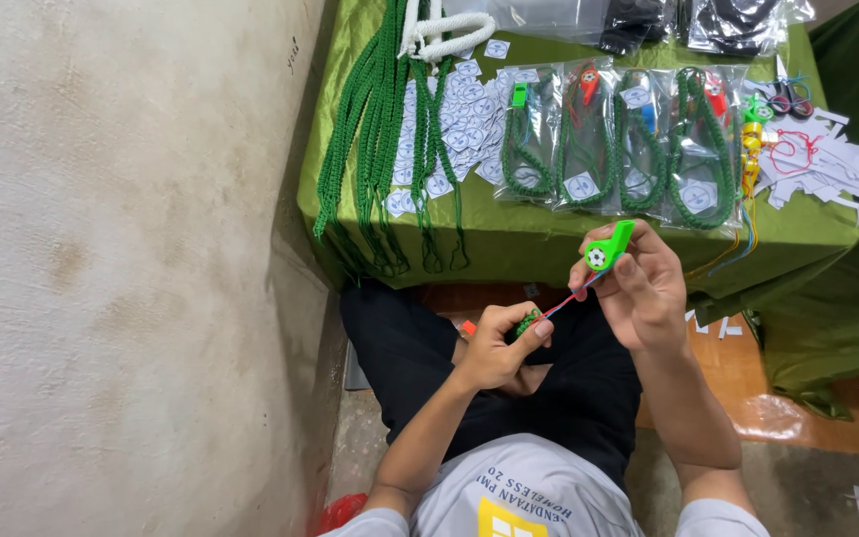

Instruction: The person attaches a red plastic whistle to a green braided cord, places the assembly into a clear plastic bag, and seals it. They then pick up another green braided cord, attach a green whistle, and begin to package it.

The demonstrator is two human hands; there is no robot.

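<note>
item: green whistle [608, 246], small plastic, judged light, rigid and a little slick; pinched by its body in the right hand [640, 288] above the lap. thin red-blue cord [567, 300] ran taut to the left hand [499, 346], clenched on a green braid [528, 321]: soft, limp. green-clothed bench [549, 234] ahead carried bagged lanyards [620, 139]; bare plaster wall [121, 259] alongside.

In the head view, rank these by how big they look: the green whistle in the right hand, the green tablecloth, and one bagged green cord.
1. green tablecloth, by far the largest.
2. bagged green cord.
3. green whistle in the right hand; it is nearer the camera, yet looks smallest.
</note>
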